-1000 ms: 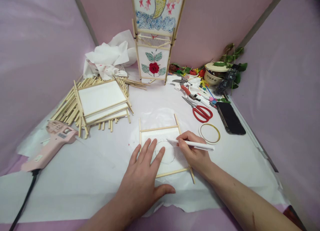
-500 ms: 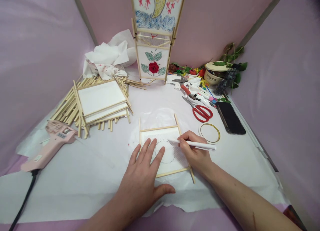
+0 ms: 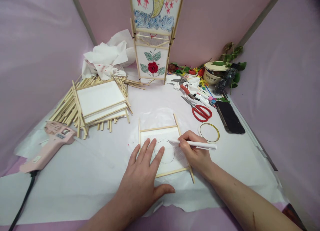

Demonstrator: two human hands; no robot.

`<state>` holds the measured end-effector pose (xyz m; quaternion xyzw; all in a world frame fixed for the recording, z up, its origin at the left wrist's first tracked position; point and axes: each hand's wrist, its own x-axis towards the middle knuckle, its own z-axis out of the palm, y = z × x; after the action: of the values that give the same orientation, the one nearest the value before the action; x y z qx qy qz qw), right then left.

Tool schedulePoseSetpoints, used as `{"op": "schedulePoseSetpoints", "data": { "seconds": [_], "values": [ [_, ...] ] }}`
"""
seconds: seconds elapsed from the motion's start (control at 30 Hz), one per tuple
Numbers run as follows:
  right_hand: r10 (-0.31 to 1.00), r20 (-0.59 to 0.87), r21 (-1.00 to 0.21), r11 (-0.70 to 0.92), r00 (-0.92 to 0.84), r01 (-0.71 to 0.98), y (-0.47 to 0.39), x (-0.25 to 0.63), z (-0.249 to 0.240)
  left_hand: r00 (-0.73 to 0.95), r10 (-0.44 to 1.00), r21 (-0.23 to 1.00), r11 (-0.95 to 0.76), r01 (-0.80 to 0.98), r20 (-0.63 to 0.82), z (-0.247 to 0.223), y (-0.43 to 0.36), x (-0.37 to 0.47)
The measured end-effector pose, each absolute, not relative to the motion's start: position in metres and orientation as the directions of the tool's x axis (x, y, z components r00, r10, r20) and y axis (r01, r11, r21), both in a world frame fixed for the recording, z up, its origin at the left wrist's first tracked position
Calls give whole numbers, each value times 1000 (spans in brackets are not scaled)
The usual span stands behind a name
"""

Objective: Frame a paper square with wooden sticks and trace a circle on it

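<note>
A white panel (image 3: 152, 133) framed with thin wooden sticks lies flat in front of me, with a dotted dark circle (image 3: 165, 162) drawn on it. My left hand (image 3: 143, 169) rests on the panel's left part, fingers spread, the index fingertip over the circle's left side. In my right hand (image 3: 195, 151) is a white pen (image 3: 203, 145), pinched between thumb and fingers. The pen's tip meets the panel at the circle's upper right edge. Part of the frame's left side is hidden under my left hand.
A pink glue gun (image 3: 47, 147), wooden sticks (image 3: 65, 107) and stacked framed panels (image 3: 101, 97) lie left. Rightward are red-handled scissors (image 3: 201, 113), a tape ring (image 3: 218, 133), a phone (image 3: 230, 117) and pruning shears (image 3: 186, 90). A decorated lantern (image 3: 152, 61) stands behind.
The whole view has shifted very slightly left. Both hands and the pen stay in nearly the same place on the panel.
</note>
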<state>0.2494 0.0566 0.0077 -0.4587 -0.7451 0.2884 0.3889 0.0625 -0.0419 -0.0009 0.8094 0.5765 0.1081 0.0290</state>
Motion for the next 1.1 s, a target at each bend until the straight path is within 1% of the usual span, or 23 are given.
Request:
{"op": "schedulePoseSetpoints", "data": {
  "seconds": [1.1],
  "values": [
    [916,325,-787,400,-234,470,58,251,6,317,937,152,-338,929,149,-1,-41,62]
  ]
}}
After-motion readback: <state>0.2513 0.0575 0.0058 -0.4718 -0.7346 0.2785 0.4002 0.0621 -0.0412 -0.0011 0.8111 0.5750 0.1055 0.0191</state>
